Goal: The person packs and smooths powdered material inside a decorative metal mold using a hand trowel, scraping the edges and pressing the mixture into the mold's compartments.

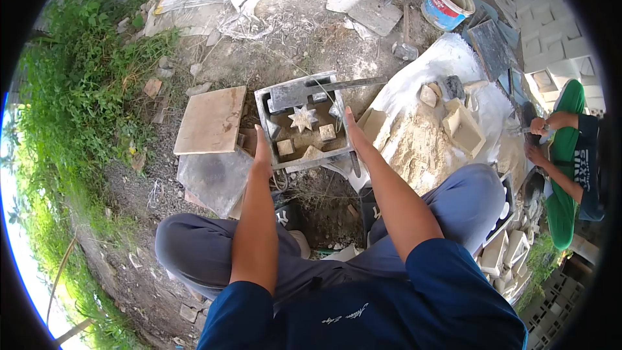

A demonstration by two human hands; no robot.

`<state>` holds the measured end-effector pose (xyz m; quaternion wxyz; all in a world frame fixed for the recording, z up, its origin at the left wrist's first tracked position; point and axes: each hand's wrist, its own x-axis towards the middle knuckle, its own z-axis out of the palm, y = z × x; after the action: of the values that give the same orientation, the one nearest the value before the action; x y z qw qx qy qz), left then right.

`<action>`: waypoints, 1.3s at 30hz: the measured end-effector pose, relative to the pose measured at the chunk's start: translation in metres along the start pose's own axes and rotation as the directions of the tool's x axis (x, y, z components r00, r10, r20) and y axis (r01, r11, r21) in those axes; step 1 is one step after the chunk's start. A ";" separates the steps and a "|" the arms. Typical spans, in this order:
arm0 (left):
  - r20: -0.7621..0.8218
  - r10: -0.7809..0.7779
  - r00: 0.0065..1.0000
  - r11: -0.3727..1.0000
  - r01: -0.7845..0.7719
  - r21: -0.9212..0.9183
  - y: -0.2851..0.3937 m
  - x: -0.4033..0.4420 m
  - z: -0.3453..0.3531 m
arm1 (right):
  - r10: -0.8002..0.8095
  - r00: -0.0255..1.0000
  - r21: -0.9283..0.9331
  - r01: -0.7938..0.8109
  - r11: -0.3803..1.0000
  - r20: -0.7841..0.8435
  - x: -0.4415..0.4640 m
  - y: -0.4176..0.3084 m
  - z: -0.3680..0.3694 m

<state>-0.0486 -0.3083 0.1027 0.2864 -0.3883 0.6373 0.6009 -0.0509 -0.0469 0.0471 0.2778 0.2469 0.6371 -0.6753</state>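
A grey rectangular mould frame (315, 162) lies in front of my knees. Inside it are a star-shaped block (302, 118) in the middle and several small blocks near the walls. A long flat metal blade (327, 91) rests across its far side. My left hand (262, 149) is against the left wall of the mould, and my right hand (356, 135) is against the right wall. Both hands have their fingers stretched out, palms facing the mould. A dark handle (355, 164) sticks out near the mould's near right corner.
A wooden board (211, 120) lies left of the mould, over a grey slab (214, 178). To the right, a sand pile (418, 149) sits on white sacking. A paint bucket (448, 4) stands at the back right. Another person (586, 162) sits at the far right.
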 end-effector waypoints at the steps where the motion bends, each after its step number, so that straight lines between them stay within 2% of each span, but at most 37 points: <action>1: -0.001 0.003 1.000 1.000 -0.003 -0.009 -0.002 0.000 0.000 | -0.009 0.999 -0.120 0.005 0.993 -0.030 0.004 0.003 -0.003; 2: 0.022 0.058 0.998 0.998 -0.058 -0.023 -0.003 0.001 0.001 | -0.023 0.998 -0.238 0.007 0.971 -0.062 0.008 0.007 -0.005; 3: 0.044 0.111 0.993 0.993 -0.109 -0.037 -0.008 0.003 0.000 | -0.064 0.989 -0.277 0.024 0.961 -0.137 0.005 0.007 -0.003; 7: 0.138 0.214 0.967 0.977 -0.211 -0.033 -0.027 0.033 -0.006 | 0.019 0.994 -0.336 -0.054 0.940 -0.106 0.001 -0.007 -0.010; 9: 0.063 0.202 0.977 0.977 -0.205 0.056 -0.044 0.074 -0.009 | 0.003 0.986 -0.096 -0.020 0.995 -0.166 0.007 -0.003 -0.009; 10: 0.024 0.194 0.981 0.976 -0.196 0.099 -0.050 0.081 -0.011 | 0.006 0.986 -0.100 -0.023 0.995 -0.165 0.023 0.004 -0.017; 11: -0.100 0.253 0.962 0.960 -0.237 0.147 -0.025 0.024 -0.001 | -0.024 0.972 0.109 0.051 0.993 -0.233 0.050 0.009 -0.032; 12: -0.104 0.247 0.963 0.963 -0.232 0.135 -0.027 0.026 -0.004 | -0.038 0.952 0.305 0.135 0.943 -0.302 0.067 0.008 -0.039; 14: -0.109 0.212 0.971 0.951 -0.179 0.252 -0.029 0.042 -0.009 | -0.103 0.896 0.574 0.362 0.734 -0.433 0.044 -0.040 -0.028; 15: -0.167 0.246 0.955 0.945 -0.198 0.261 -0.032 0.045 -0.006 | -0.109 0.896 0.567 0.362 0.740 -0.430 0.041 -0.060 -0.025; 17: -0.173 0.246 0.954 0.942 -0.193 0.274 -0.026 0.036 -0.006 | -0.065 0.942 0.868 0.329 0.372 -0.329 0.038 -0.093 -0.020; 18: -0.177 0.247 0.953 0.935 -0.186 0.303 -0.023 0.031 -0.006 | -0.070 0.942 0.865 0.328 0.379 -0.327 0.036 -0.101 -0.018; 20: -0.196 0.266 0.944 0.934 -0.201 0.296 -0.019 0.019 -0.004 | -0.471 0.840 0.833 0.449 0.323 -0.270 0.031 -0.111 -0.014; 21: -0.234 0.266 0.935 0.936 -0.193 0.294 -0.016 0.017 -0.003 | -0.455 0.841 0.859 0.440 0.261 -0.293 0.000 -0.144 0.005; 22: -0.269 0.263 0.927 0.939 -0.182 0.291 -0.016 0.017 -0.001 | -0.454 0.841 0.855 0.444 0.267 -0.294 -0.025 -0.166 0.015; 24: -0.298 0.257 0.919 0.946 -0.177 0.270 -0.019 0.021 0.001 | -0.703 0.691 0.692 0.590 0.416 -0.167 -0.067 -0.195 0.032; 25: -0.330 0.256 0.909 0.952 -0.178 0.250 -0.019 0.022 0.001 | -0.702 0.693 0.690 0.589 0.421 -0.164 -0.087 -0.206 0.038; 26: -0.331 0.254 0.909 0.954 -0.178 0.243 -0.018 0.021 0.000 | -0.751 0.649 0.647 0.626 0.437 -0.121 -0.108 -0.216 0.045; 27: -0.319 0.256 0.912 0.946 -0.169 0.276 -0.016 0.019 0.000 | -0.795 0.601 0.601 0.664 0.445 -0.075 -0.123 -0.218 0.048; 30: -0.303 0.288 0.908 0.924 -0.180 0.337 -0.014 0.017 0.000 | -0.834 0.552 0.524 0.705 0.477 0.016 -0.154 -0.202 0.052; 33: -0.339 0.307 0.889 0.910 -0.169 0.380 -0.012 0.007 0.004 | -0.824 0.567 0.502 0.713 0.489 -0.003 -0.160 -0.171 0.054; 35: -0.306 0.376 0.875 0.891 -0.250 0.378 -0.013 -0.003 0.002 | -0.813 0.582 0.497 0.709 0.500 -0.012 -0.158 -0.152 0.061; 39: -0.320 0.436 0.841 0.874 -0.310 0.376 -0.033 0.010 0.002 | -0.833 0.553 0.439 0.746 0.501 0.011 -0.152 -0.131 0.081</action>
<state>-0.0263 -0.3069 0.0765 0.0851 -0.3185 0.8315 0.4472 -0.0302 -0.1140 0.2518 -0.0493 -0.1014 0.4977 -0.8600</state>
